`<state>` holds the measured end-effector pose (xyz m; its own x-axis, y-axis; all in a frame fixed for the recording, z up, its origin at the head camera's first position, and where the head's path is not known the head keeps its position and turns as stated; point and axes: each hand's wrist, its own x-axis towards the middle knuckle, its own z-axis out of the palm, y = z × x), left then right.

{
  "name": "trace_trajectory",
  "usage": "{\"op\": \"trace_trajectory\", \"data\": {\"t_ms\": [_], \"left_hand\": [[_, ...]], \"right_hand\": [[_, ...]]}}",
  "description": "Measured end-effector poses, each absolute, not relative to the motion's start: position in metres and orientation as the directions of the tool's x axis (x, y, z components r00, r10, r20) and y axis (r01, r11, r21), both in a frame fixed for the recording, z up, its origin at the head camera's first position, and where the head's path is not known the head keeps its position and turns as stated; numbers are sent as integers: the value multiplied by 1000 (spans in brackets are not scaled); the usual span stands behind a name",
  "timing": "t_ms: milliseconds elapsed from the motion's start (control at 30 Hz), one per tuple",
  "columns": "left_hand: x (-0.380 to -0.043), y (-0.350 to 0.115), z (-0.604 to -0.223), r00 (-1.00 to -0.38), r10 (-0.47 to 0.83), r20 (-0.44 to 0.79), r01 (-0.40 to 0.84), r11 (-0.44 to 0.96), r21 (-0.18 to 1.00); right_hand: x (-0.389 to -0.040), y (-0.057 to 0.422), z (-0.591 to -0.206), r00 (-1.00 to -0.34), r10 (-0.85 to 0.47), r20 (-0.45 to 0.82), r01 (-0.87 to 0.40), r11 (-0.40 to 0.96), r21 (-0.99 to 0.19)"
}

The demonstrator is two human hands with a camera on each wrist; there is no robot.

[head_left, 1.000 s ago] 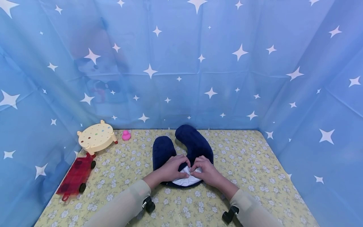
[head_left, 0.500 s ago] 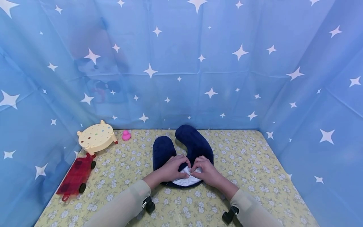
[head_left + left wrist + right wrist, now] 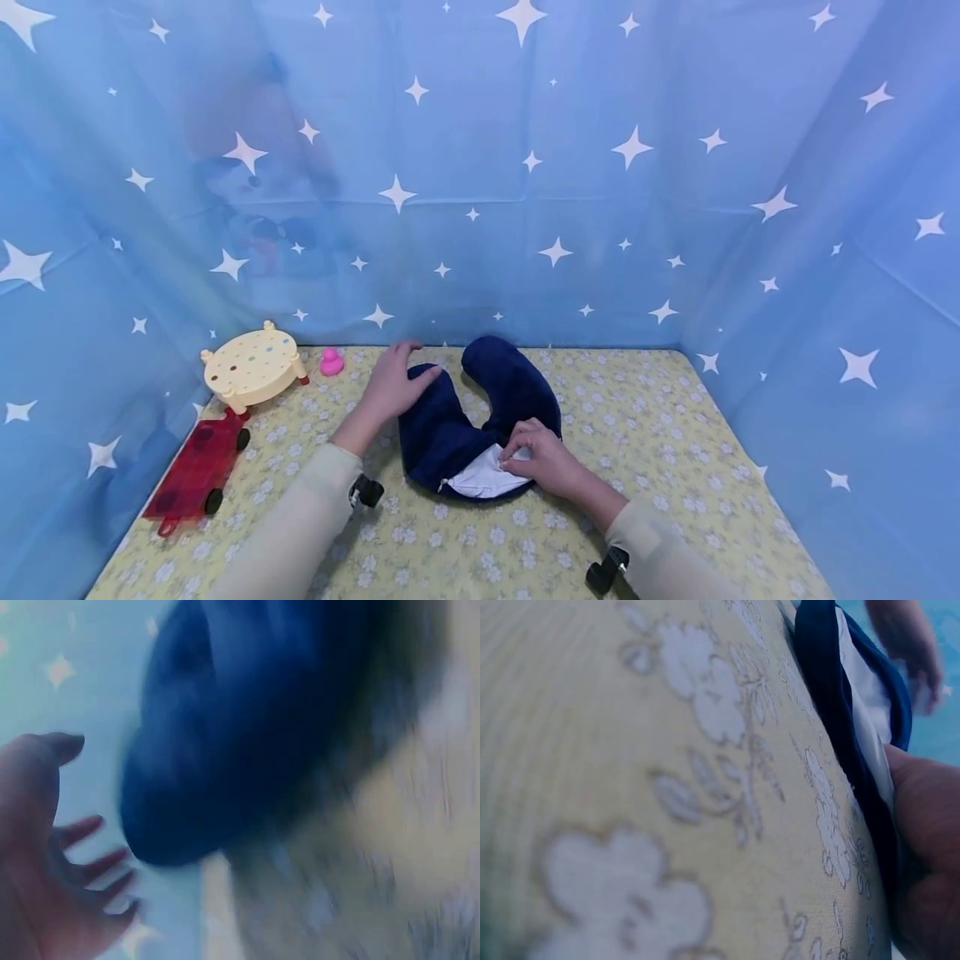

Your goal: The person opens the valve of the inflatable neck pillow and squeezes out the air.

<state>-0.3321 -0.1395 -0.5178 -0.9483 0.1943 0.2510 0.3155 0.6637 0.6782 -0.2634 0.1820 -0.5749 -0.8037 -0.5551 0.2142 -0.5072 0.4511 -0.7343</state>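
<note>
Navy plush covers a U-shaped neck pillow (image 3: 519,392) that lies just right of the left hand (image 3: 392,385) and partly under the right hand (image 3: 542,454), its two rounded ends pointing away from the person. White lining (image 3: 472,477) shows through an opening in its near curve, beneath the right hand's fingertips and to their left. A small zip pull (image 3: 442,483) sits at the end of that opening, on the near side of the left hand and well to the left of the right hand. The right hand has thumb and forefinger brought together, pinching the lining. The left hand is spread wide, thumb apart from the loosely bent fingers, beside the tip of the pillow's left arm with nothing in its grasp; the blurred left wrist view shows a gap between it and the plush. Well to the left of the left hand stands a round cream toy (image 3: 251,365) with coloured dots and short legs; a pink toy duck (image 3: 332,362) rests closer to that hand. Nearer the person, also left of the left hand, is a see-through red toy wagon (image 3: 198,467). Flowered yellow cloth (image 3: 660,483) spreads under both hands, and a starry blue curtain (image 3: 480,167) hangs beyond them
</note>
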Motion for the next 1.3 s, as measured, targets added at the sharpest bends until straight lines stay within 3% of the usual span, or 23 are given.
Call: {"op": "trace_trajectory", "data": {"t_ms": [100,167,367,567,700,933,1300], "left_hand": [[-340,-152,-527,-978,193,76,183,632,753],[-341,-155,-531,-977,207,44,156,565,810],[-333,-147,-519,-952,225,207,280,370,886],[-305,-135,-506,-882,385,274,379,230,897],[-288,-128,-503,-809,505,301,476,261,840],[-273,-118,-509,-679,623,389,692,365,623],[-266,-119,-526,-669,607,429,737,464,491]], "right_hand": [[-263,184,-576,-812,-554,185,-486,465,-740],[-263,185,-578,-813,-557,170,-478,471,-742],[-266,185,-580,-807,-555,203,-499,455,-738],[-267,184,-579,-795,-568,212,-511,439,-739],[-267,184,-576,-788,-567,238,-536,444,-718],[-268,185,-575,-782,-576,238,-542,440,-716],[-265,185,-579,-777,-574,258,-554,429,-714]]}}
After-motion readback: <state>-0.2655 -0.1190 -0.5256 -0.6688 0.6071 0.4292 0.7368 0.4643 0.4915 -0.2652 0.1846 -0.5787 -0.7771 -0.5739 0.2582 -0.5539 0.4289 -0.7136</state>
